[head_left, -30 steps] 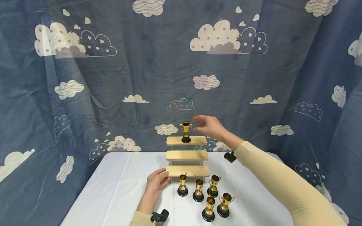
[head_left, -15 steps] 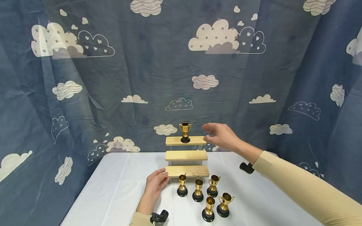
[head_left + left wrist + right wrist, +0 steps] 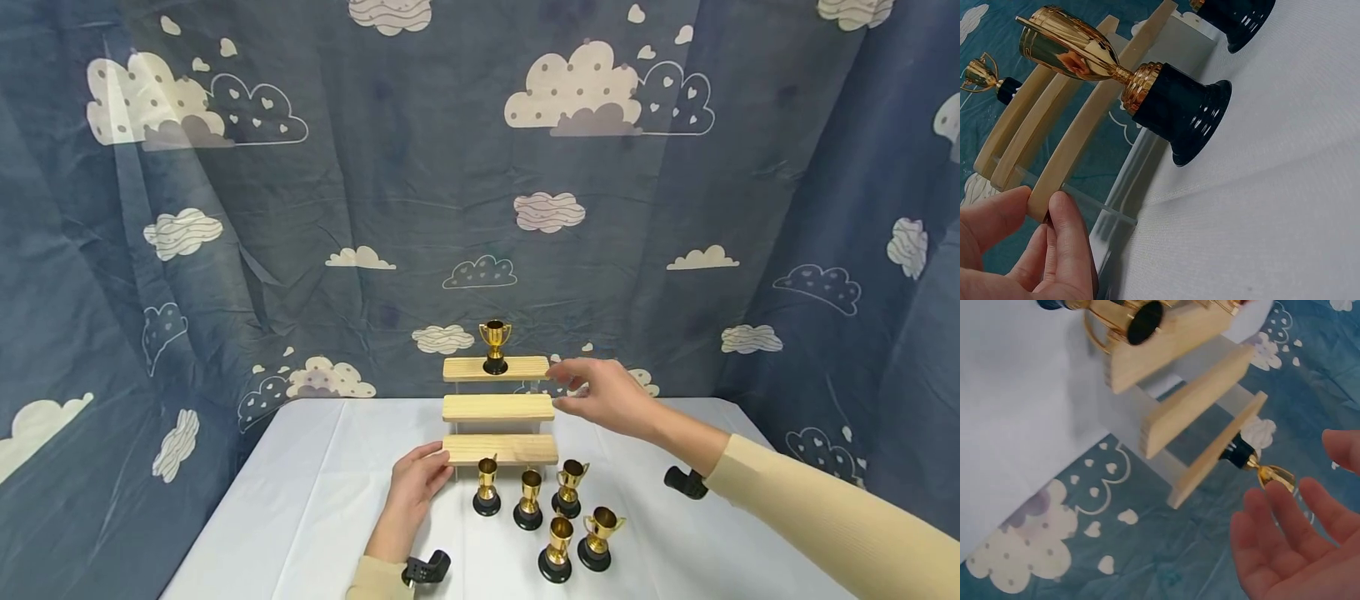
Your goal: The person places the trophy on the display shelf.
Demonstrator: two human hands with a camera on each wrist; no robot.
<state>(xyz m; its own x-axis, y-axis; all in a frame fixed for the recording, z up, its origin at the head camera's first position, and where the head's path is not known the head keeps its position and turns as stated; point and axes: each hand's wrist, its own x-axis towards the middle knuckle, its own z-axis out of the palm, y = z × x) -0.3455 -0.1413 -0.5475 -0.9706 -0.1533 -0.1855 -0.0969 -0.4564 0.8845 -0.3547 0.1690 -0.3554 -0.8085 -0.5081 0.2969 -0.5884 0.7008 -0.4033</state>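
Observation:
A three-step stand with pale wooden shelves holds one small gold trophy cup [image 3: 494,335] on a black base, upright on its top shelf [image 3: 528,368]. At the left end of the bottom shelf [image 3: 498,450], my left hand [image 3: 411,492] pinches the board between thumb and fingers, plainly seen in the left wrist view. My right hand [image 3: 611,396] is in the air near the right ends of the upper and middle shelves [image 3: 498,407]. Its fingers are loosely bent and hold nothing in the right wrist view.
Several more gold trophy cups stand upright on the white table [image 3: 322,517], including a front cup [image 3: 558,546] and a rightmost cup [image 3: 598,537]. They are close before the stand's right half. Behind everything hangs a blue curtain [image 3: 420,167] with cloud prints.
My right hand has moved down and to the right, away from beside the trophy cup on the top shelf. My left hand keeps its grip on the bottom shelf.

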